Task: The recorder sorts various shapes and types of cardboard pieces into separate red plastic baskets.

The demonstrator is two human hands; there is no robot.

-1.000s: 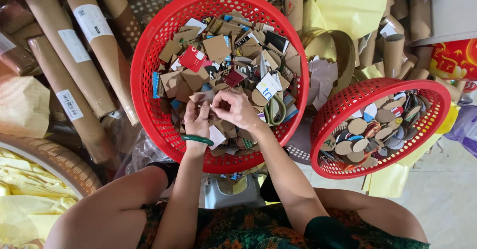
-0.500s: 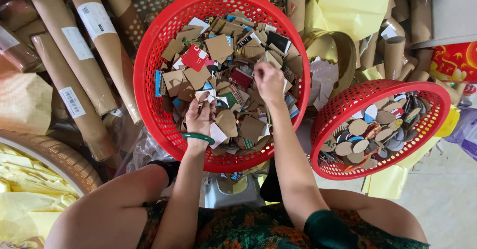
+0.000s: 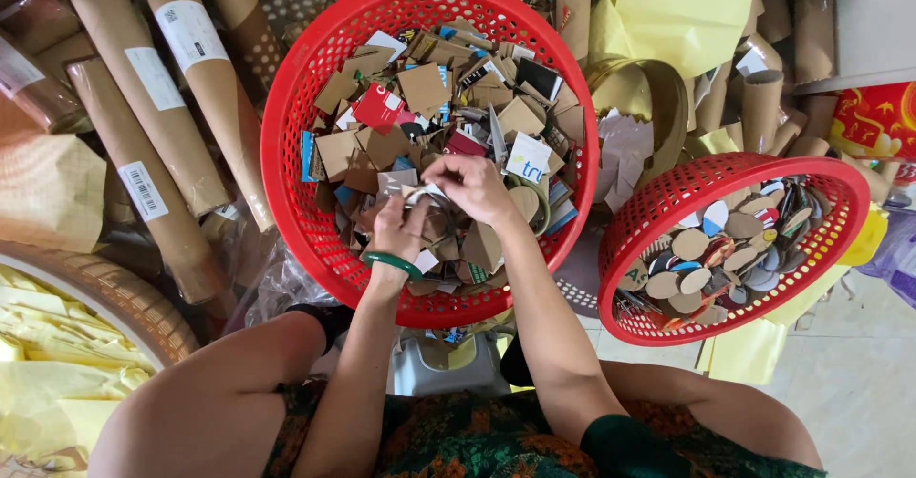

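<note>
Pinching from both sides, the left hand [image 3: 399, 235] and the right hand [image 3: 474, 187] meet over the middle of the big red basket [image 3: 286, 125], fingers closed on one small pale cardboard scrap [image 3: 423, 195] held between them. That scrap sits just above the heap of cardboard offcuts [image 3: 420, 87], slightly toward the person's near rim. Its long axis looks to run roughly left to right, from one set of fingertips to the other, though it's mostly hidden by the fingers. The right hand covers it from above and beyond, while the left comes up from below, a green bangle [image 3: 391, 262] on that wrist. Off to the right, well apart, lies the smaller red basket [image 3: 840, 259] of cardboard ovals [image 3: 689, 244]; the right hand is the nearer one to it.
</note>
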